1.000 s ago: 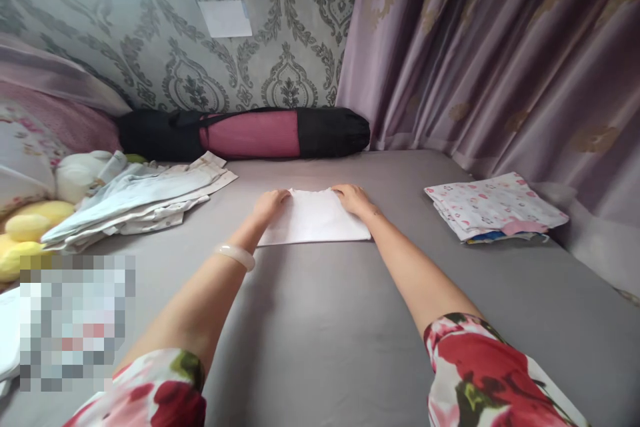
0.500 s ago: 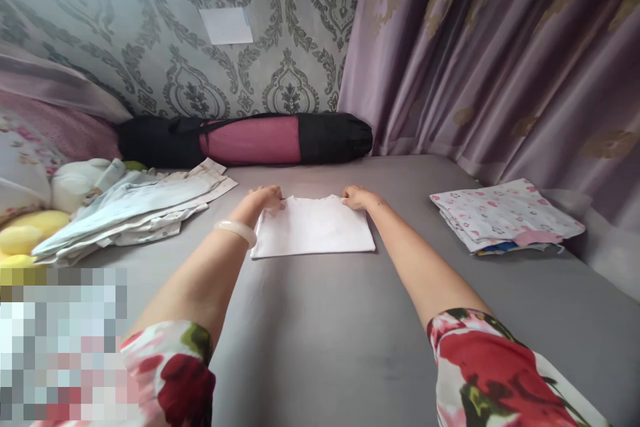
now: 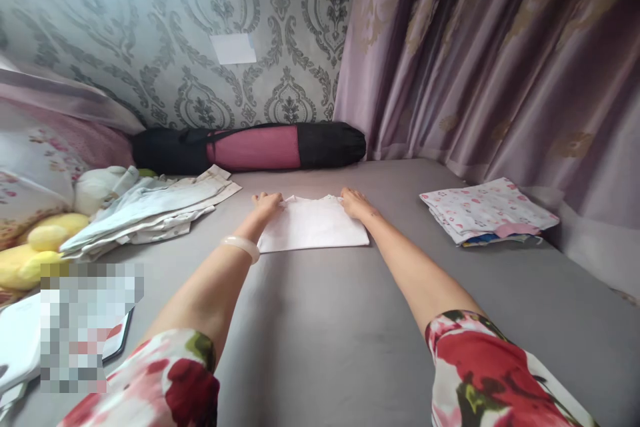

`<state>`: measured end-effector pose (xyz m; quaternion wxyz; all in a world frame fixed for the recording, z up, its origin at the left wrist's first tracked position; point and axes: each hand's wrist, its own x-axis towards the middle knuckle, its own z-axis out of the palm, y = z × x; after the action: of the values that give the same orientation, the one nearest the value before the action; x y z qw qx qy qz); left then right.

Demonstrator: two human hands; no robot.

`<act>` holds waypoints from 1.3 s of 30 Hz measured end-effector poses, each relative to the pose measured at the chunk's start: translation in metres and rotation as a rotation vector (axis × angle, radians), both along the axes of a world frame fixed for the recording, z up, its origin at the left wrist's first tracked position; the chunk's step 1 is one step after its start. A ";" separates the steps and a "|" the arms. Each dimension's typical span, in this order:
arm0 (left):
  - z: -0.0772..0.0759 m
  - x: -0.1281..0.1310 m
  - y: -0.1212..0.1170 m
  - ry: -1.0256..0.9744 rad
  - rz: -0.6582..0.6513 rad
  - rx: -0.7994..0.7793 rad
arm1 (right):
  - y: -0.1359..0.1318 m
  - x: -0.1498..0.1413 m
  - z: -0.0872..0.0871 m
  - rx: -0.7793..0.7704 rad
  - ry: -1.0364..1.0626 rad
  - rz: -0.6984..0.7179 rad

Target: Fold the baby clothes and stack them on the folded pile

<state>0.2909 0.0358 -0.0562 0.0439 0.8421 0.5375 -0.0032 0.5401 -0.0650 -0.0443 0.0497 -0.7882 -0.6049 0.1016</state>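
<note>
A folded white shirt [image 3: 314,225] lies flat on the grey bed sheet [image 3: 320,333], its dipped neckline edge facing the wall. My left hand [image 3: 269,204] is at its far left corner, fingers bent and closed on the cloth. At the far right corner, my right hand [image 3: 354,203] pinches the edge in the same way. Both fingertips are partly hidden, and the left forearm, with a pale bangle [image 3: 241,247], covers some of the shirt's left side.
Light-coloured clothes [image 3: 150,210] lie in a loose pile on the left, beside yellow plush toys [image 3: 45,247]. A folded printed stack [image 3: 493,210] sits on the right. A black and pink long bag [image 3: 255,147] rests along the wall. A blurred-out device [image 3: 117,343] lies near left.
My hands shifted slightly outward at the shirt's far corners, and the shirt looks a little more spread. The camera view swayed a little; the piles stayed put.
</note>
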 end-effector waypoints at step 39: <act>0.021 -0.086 -0.117 -0.384 -0.397 0.316 | -0.146 0.005 0.012 0.530 -0.088 0.467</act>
<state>0.2046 -0.0813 -0.0351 0.0116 0.9122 0.3383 0.2308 0.5447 -0.2107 -0.0326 0.2016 -0.5920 -0.7758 -0.0844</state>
